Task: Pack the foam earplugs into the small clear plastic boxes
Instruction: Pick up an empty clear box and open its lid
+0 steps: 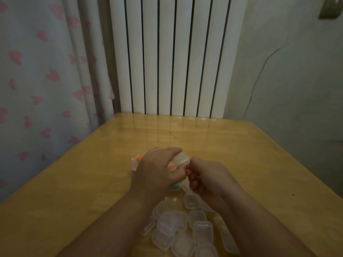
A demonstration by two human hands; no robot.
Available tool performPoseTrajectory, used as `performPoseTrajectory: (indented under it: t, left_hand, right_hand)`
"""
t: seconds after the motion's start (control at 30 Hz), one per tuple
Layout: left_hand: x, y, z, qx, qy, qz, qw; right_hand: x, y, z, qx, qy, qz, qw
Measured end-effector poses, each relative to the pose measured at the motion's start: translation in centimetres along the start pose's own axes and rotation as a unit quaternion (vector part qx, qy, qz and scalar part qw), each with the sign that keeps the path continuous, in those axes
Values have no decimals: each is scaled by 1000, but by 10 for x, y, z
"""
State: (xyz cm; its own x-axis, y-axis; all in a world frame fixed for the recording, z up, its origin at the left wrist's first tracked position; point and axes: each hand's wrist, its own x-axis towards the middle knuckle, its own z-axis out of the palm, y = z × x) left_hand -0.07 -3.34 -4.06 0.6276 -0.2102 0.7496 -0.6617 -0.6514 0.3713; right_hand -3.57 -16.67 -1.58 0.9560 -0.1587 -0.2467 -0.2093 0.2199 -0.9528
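Observation:
My left hand point(157, 171) grips a small clear plastic box point(181, 158) above the middle of the wooden table point(74, 191). An orange earplug point(171, 165) shows through the box. My right hand point(206, 179) is closed beside it, pinching a pink earplug point(188, 171) at the box's edge. Behind my left hand lies a heap of orange and pink earplugs point(137, 161), mostly hidden. A box with green earplugs point(175, 186) sits under my hands. A pile of empty clear boxes point(183, 227) lies between my forearms near the front edge.
A white radiator point(172, 56) stands against the wall behind the table's far edge. A curtain with pink hearts point(42, 80) hangs to the left. The wall to the right has a long crack point(259, 75).

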Motion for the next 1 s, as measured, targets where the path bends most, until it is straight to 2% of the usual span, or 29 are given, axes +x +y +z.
performPoseTrajectory:
  t: [0.3, 0.4, 0.5, 0.57, 0.63, 0.77, 0.87, 0.93, 1.0]
  left_hand:
    - [-3, -3, 10, 16, 31, 52, 998]
    - [-1, -2, 8, 12, 40, 47, 998]
    - [2, 0, 3, -12, 47, 7, 999]
    - [2, 3, -3, -107, 49, -88, 989]
    - [2, 3, -6, -202, 42, -179, 962]
    - [2, -3, -5, -276, -98, -209, 933]
    - [0, -1, -6, -243, -172, -196, 934]
    - [0, 0, -7, -221, -152, -210, 940]
    - [0, -3, -7, -177, -114, -224, 952]
  right_hand:
    - [-1, -4, 0, 44, 5, 51, 998]
    - [-2, -2, 2, 41, 1, 60, 997]
    - [-2, 2, 6, 28, -12, 61, 998]
    - [-3, 0, 4, 11, -15, 49, 999]
    - [-3, -2, 0, -26, -15, 25, 999]
    - [-2, -3, -11, -144, -43, -32, 988]
    - [-2, 0, -13, -175, -47, -68, 981]
    - [-1, 1, -12, -197, -8, -97, 976]
    - [-2, 0, -11, -169, 51, -148, 973]
